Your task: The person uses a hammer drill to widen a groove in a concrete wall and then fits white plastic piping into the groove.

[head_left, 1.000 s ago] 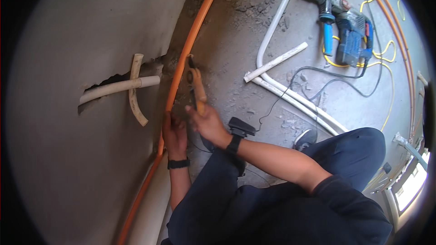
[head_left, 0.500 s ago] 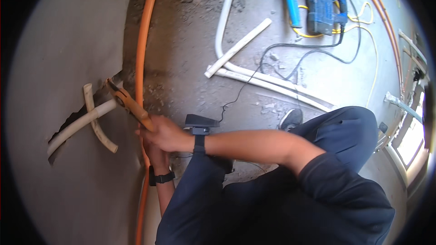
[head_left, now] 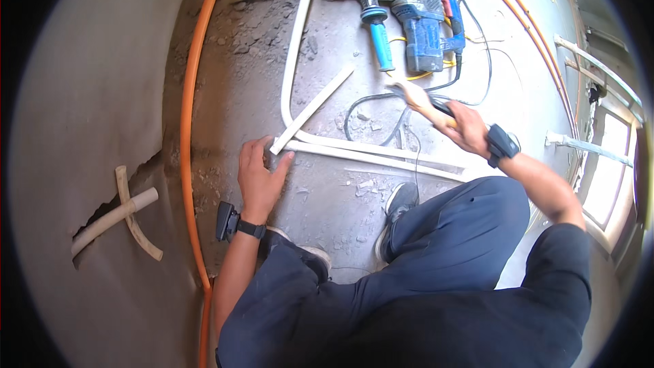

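On the grey floor point(head_left: 340, 221), right of a long orange pipe point(head_left: 186, 99), a long, bent white plastic pipe point(head_left: 292, 54) runs near and then right, beside a straight white plastic pipe point(head_left: 381, 163); a blue-and-grey rotary hammer point(head_left: 424, 34) lies far right of the bend, and a short white plastic pipe point(head_left: 313, 109) crosses the bend. The left hand point(head_left: 261, 178) is spread at the short pipe's near end, contact unclear, while the right hand point(head_left: 469, 129), well apart, grips a yellow-and-black pliers-like tool point(head_left: 424, 105). The step in hand appears to be hand placement at the pipe ends; a secure hold calls for closing the left thumb and fingers.
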Available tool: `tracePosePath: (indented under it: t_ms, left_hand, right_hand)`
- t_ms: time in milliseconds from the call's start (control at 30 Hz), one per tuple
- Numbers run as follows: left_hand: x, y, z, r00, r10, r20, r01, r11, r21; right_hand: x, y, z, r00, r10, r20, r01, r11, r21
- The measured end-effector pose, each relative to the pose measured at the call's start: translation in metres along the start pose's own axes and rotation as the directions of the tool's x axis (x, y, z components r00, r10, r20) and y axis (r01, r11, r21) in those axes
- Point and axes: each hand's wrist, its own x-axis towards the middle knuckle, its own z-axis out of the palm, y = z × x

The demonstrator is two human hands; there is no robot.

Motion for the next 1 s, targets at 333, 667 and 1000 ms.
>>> tracePosePath:
  t_ms: [333,667,1000]
  left_hand:
    - [-0.004,-0.021,-0.013,0.999,0.038,-0.009,-0.038,0.999,0.001]
    - [-0.116,-0.058,-0.048,0.933,-0.356,-0.05,0.347,0.929,-0.129]
    - [-0.171,-0.07,-0.095,0.801,-0.493,-0.341,0.512,0.858,-0.039]
  right_hand:
    - [-0.128,0.108,0.08,0.725,0.687,0.039,-0.687,0.726,-0.033]
    - [-0.037,0.045,0.053,0.974,0.225,0.038,-0.228,0.948,0.222]
    - [0.166,-0.2,0.048,0.952,-0.305,0.026,0.24,0.797,0.554]
